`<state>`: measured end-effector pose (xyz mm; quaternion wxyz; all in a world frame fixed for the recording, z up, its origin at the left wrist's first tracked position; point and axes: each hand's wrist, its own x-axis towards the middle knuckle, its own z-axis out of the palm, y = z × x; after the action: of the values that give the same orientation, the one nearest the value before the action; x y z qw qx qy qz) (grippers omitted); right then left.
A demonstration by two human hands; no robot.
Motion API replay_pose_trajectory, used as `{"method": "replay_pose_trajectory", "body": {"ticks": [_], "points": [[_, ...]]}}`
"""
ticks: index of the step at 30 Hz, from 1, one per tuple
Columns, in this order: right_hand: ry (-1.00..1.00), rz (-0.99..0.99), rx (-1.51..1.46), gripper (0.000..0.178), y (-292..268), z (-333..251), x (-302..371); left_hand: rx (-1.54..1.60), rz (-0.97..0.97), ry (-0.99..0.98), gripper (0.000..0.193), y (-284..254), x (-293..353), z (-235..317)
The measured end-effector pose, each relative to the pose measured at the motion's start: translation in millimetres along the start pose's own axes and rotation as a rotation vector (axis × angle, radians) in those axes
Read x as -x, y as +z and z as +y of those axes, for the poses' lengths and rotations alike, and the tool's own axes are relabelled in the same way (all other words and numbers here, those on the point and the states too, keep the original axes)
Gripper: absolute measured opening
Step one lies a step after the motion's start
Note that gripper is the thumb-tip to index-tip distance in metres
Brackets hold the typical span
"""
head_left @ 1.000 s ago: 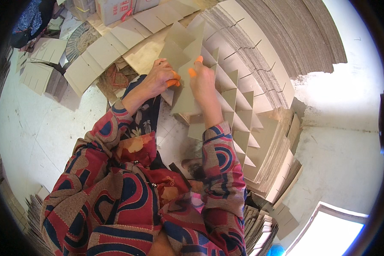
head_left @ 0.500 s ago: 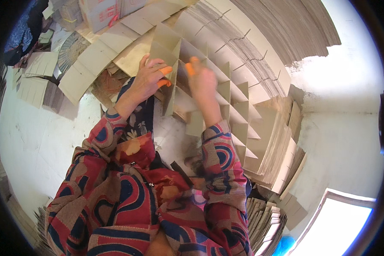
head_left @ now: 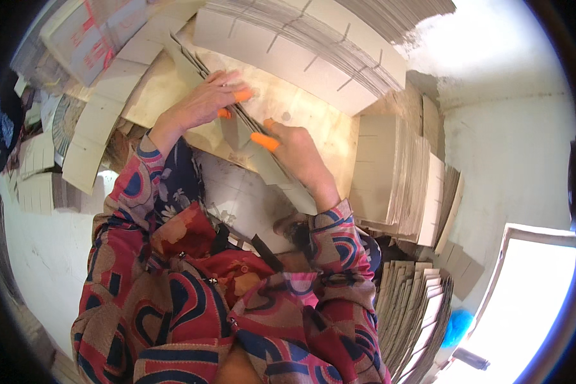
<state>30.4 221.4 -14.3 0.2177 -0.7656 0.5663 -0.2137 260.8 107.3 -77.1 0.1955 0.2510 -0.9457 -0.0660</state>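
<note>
A grey cardboard box divider (head_left: 274, 170) is folded flat and runs slantwise between my hands, its several layers seen nearly edge-on. My left hand (head_left: 201, 102) grips its upper left part, fingertips slightly blurred. Lower along the same edge, my right hand (head_left: 297, 148) closes on the divider with thumb and fingers. Orange finger covers (head_left: 264, 141) sit on some fingers of both hands. Beneath is a pale wooden board (head_left: 313, 121), which the divider partly hides.
Slotted cardboard strips (head_left: 288, 48) form a long stack at the board's far edge. Another cardboard stack (head_left: 381, 173) stands on the right, with more upright sheets (head_left: 406, 313) below it. Cardboard strips (head_left: 102, 118) and a printed white carton (head_left: 86, 38) lie at the left.
The divider, spread into an open grid before, is now collapsed flat between my hands. My right hand has moved down, and the view has shifted.
</note>
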Motion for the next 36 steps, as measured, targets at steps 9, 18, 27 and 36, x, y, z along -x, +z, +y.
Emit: {"method": "replay_pose_trajectory", "body": {"ticks": [9, 18, 27, 36], "points": [[-0.529, 0.494, 0.31, 0.032, -65, -74, 81, 0.081, 0.561, -0.322, 0.032, -71, -29, 9], [0.755, 0.363, 0.905, 0.071, -80, 139, 133, -0.772, 0.641, -0.443, 0.035, -154, 38, -49], [0.88, 0.23, 0.902, 0.056, -83, 207, 169, -1.058, 0.206, -0.776, 0.043, -64, 148, -124], [0.839, 0.381, 0.697, 0.034, -105, 211, 172, -0.764, -0.197, -1.035, 0.03, -37, 143, -126]]}}
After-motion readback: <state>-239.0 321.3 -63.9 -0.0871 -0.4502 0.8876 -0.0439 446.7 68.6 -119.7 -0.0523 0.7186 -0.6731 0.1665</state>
